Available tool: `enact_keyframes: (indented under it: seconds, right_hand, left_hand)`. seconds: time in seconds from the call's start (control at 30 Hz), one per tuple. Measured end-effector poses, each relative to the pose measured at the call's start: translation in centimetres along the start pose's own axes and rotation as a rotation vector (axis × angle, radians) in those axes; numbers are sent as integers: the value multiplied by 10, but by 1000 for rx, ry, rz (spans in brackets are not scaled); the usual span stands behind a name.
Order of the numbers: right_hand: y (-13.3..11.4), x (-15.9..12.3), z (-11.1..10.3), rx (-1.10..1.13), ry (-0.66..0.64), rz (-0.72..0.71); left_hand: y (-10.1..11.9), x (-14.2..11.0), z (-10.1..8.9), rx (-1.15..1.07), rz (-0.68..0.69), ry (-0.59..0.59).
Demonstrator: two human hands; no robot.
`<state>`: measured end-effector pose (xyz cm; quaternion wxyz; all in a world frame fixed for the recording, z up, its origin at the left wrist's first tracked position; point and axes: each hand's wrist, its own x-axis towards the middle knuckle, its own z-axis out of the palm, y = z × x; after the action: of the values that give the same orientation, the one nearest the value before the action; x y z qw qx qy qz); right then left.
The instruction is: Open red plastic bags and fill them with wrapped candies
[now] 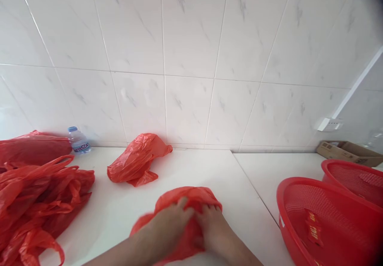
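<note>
A crumpled red plastic bag (190,193) lies on the white table right in front of me. My left hand (173,220) grips it from the left, thumb side toward the middle and slightly blurred. From the right, my right hand (211,222) has its fingers curled into the same bag. The two hands are close together, and some fingertips are hidden in the folds. What the bag holds, if anything, cannot be seen. Farther back, near the wall, rests another bunched red plastic bag (139,160), apart from both hands.
On the left lies a heap of red plastic bags (38,194), with a wrapped red bundle (32,148) and a water bottle (78,140) behind it. Two red baskets stand at right, the nearer basket (295,182) holding a small red packet (313,228). A cardboard box (341,151) sits behind.
</note>
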<state>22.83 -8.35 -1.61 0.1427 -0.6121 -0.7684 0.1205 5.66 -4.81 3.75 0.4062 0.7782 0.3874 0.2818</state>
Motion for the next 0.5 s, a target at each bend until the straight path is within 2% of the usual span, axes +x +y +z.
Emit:
enact_keyframes:
  seconds: [0.1, 0.13, 0.2, 0.27, 0.37, 0.5]
  right_hand:
    - [22, -31, 0, -7, -74, -74]
    - [30, -41, -1, -11, -106, -71]
    - [39, -55, -5, -7, -133, -43]
    - [37, -61, -12, 17, -75, -5]
    - [21, -55, -25, 87, 62, 30]
    - [4, -27, -32, 65, 146, 10]
  left_hand:
    - [-19, 31, -8, 300, 4, 14]
    - [-23, 37, -10, 328, 4, 6]
    - [-28, 40, -11, 379, 15, -31]
    - [-28, 36, -7, 412, 27, -63]
    - [-21, 22, 1, 496, 110, -123]
    - [-1, 2, -2, 671, 289, -299]
